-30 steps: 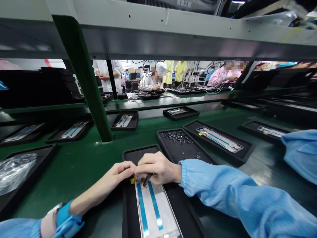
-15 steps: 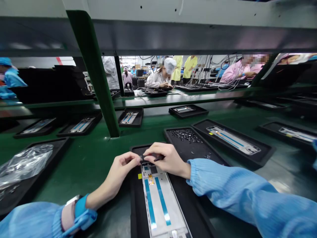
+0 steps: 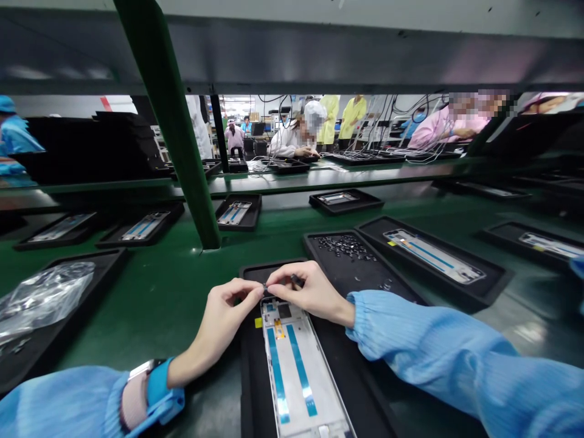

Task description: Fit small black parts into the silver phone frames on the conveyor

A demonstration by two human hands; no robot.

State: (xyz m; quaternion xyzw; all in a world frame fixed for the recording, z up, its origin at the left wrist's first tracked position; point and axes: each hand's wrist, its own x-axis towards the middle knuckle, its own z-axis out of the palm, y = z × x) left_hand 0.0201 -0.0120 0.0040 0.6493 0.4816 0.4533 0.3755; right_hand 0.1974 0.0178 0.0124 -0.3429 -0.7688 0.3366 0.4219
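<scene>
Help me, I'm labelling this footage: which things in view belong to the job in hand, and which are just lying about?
In use, it seems: tiny piece between left hand and right hand; dark tool in the latter; white frame; black tray beneath it; probably the small dark parts.

Lying about, apparently: clear plastic bag at left; white cables at back; other frames in trays.

A green post (image 3: 182, 143) rises from the green bench (image 3: 155, 292) — a grey shelf (image 3: 319, 58) overhead.

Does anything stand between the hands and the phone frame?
Nothing visible does. The left hand and right hand meet at the far end of the phone frame, seemingly pinching a tiny dark piece.
</scene>
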